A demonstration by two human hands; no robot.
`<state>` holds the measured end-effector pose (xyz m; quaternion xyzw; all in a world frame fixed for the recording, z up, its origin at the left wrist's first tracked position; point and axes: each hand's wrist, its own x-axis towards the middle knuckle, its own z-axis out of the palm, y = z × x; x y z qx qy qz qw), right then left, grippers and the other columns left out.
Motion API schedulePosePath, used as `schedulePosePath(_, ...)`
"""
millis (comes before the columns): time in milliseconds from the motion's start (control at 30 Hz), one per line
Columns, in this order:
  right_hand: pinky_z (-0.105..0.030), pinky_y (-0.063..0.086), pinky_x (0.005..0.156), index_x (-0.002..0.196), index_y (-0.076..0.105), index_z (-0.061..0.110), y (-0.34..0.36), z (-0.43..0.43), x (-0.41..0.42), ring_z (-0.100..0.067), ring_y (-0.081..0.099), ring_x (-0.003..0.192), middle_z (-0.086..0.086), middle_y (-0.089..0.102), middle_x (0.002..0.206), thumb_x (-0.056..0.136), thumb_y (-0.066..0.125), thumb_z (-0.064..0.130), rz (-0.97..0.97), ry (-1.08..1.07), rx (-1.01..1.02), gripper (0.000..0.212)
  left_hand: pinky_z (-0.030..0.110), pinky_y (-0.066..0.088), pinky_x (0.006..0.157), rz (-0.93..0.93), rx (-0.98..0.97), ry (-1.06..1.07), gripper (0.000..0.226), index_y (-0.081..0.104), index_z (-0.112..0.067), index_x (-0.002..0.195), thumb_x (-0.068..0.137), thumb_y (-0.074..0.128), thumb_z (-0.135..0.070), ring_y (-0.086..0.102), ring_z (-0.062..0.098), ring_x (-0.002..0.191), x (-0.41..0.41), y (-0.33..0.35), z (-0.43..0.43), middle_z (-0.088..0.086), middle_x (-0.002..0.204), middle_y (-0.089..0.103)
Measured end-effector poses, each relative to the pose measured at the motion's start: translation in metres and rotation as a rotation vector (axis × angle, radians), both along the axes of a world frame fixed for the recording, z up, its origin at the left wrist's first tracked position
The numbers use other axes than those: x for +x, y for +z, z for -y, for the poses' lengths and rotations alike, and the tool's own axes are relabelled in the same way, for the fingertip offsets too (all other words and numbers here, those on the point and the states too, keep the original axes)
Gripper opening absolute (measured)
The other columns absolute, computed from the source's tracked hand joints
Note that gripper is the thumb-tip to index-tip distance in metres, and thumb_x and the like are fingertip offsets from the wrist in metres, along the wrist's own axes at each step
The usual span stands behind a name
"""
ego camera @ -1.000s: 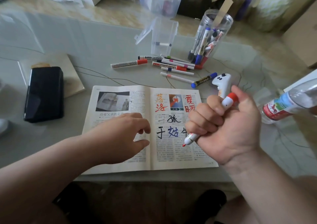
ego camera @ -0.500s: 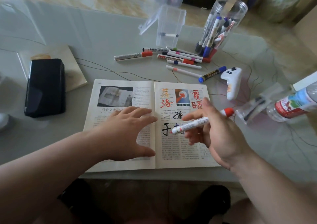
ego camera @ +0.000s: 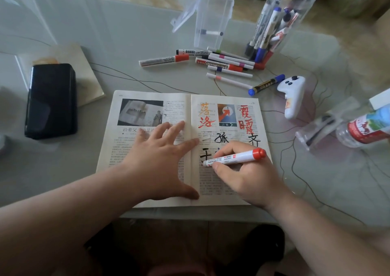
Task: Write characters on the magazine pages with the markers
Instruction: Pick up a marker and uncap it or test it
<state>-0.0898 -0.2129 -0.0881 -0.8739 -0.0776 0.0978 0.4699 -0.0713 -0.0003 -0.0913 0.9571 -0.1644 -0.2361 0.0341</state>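
Note:
An open magazine (ego camera: pixel 135 182) lies at the near table edge. Its right page carries orange, red, black and blue handwritten characters. My left hand (ego camera: pixel 160 161) lies flat with spread fingers on the left page, its fingertips by the spine. My right hand (ego camera: pixel 244 174) holds a red-capped white marker (ego camera: pixel 236 157) in a writing grip. The marker's tip touches the right page near the black character in the third row. Several loose markers (ego camera: pixel 223 63) lie beyond the magazine.
A clear jar of markers (ego camera: pixel 272 24) and a clear open box (ego camera: pixel 211 22) stand at the back. A white controller (ego camera: pixel 292 96), a plastic bottle (ego camera: pixel 363 128) and a clear case (ego camera: pixel 316 132) are to the right. A black case (ego camera: pixel 50 100) rests on a notebook at left.
My right hand turned the marker from a fist hold into a writing grip and lowered its tip onto the right page. My left hand spread flat on the left page.

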Motion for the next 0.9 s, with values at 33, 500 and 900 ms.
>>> schedulePosePath(33,-0.013,0.046,0.057,0.078,0.07,0.017,-0.0007,0.0,0.001,-0.005,0.064,0.068,0.01,0.068,0.071,0.084,0.078,0.012,0.01,-0.004,-0.007,0.011,0.063,0.002,0.121,-0.001,0.002,0.001,0.124,-0.009,-0.052,0.152,0.053,0.048,-0.101,-0.019,0.021,0.152,0.0,0.0001,0.0004,-0.01,0.164,-0.025)
schedulePosePath(500,-0.01,0.044,0.059,0.081,0.078,0.017,-0.0044,0.0,0.0035,-0.005,0.065,0.072,0.013,0.07,0.072,0.085,0.079,0.017,0.006,0.03,-0.051,0.005,0.065,0.004,0.12,-0.028,0.024,-0.01,0.125,-0.01,-0.051,0.152,0.054,0.051,-0.099,-0.02,0.023,0.152,0.0009,0.0004,0.0015,-0.009,0.163,-0.026)
schedulePosePath(900,-0.022,0.049,0.057,0.072,0.074,0.018,-0.0037,0.0043,0.0032,-0.008,0.064,0.068,0.011,0.069,0.072,0.081,0.08,0.014,-0.032,-0.023,-0.089,0.012,0.064,0.007,0.12,-0.014,0.03,-0.011,0.126,-0.01,-0.052,0.152,0.051,0.048,-0.101,-0.018,0.022,0.152,0.0006,-0.0008,0.0013,-0.009,0.164,-0.024)
